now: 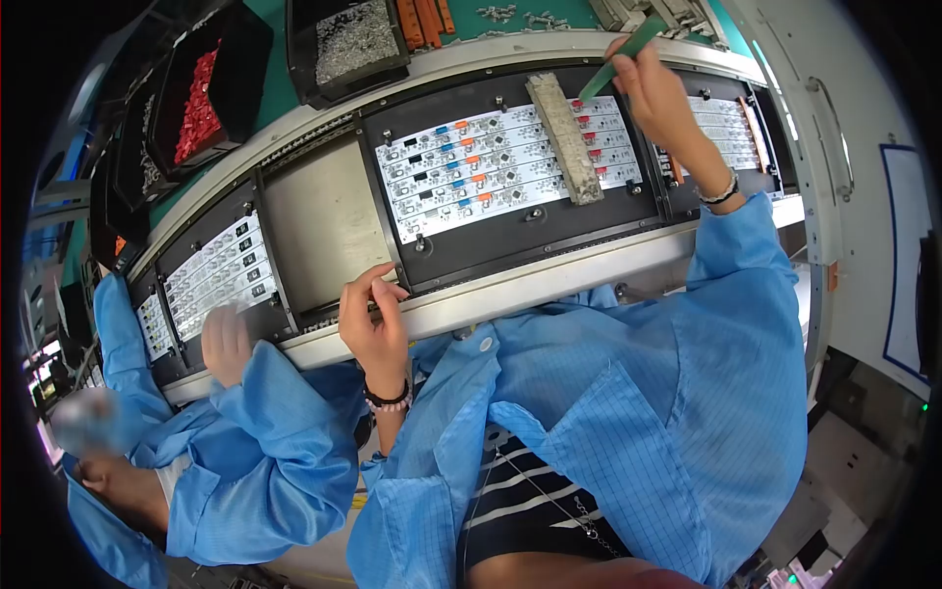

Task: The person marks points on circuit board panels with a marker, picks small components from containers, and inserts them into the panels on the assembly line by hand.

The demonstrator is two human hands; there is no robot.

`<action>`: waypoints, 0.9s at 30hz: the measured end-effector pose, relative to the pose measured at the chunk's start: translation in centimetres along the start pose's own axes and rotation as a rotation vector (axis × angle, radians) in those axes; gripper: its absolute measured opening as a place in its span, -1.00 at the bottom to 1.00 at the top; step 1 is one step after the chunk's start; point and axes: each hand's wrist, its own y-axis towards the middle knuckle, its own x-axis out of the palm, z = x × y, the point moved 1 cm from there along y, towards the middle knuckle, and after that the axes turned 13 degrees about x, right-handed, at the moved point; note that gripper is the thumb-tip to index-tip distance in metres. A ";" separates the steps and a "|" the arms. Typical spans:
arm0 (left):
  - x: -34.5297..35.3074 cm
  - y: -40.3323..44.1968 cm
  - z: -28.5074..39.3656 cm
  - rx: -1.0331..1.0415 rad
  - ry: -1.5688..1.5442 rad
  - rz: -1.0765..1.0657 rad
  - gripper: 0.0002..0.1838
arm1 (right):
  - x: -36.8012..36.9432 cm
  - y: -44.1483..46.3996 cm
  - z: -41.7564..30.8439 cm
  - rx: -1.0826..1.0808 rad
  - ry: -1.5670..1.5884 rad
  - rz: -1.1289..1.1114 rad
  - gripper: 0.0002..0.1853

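Observation:
My right hand (pixel 653 93) grips a flat green stick-like tool (pixel 622 61), closed around its middle. The tool's narrow lower end points at the red parts on the white circuit board strips (pixel 461 167), which lie in a black carrier (pixel 491 228). A worn, greyish bar (pixel 566 137) lies across these strips, just left of the tool's tip. Blue, orange and black parts sit on the strips left of the bar. My left hand (pixel 375 319) is at the line's near rail, its fingers loosely bent and apart, holding nothing.
A metal plate (pixel 324 211) fills the gap left of the carrier. Bins of red parts (pixel 199 108) and small silvery parts (pixel 355 44) stand behind the rail. A co-worker in a blue coat (pixel 265 432) sits at left, one hand (pixel 226 344) blurred over another carrier.

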 end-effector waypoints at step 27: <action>-0.2 0.0 -0.2 0.036 0.176 -0.007 -0.83 | -1.3 -7.8 -0.7 -0.205 -0.107 0.020 -0.73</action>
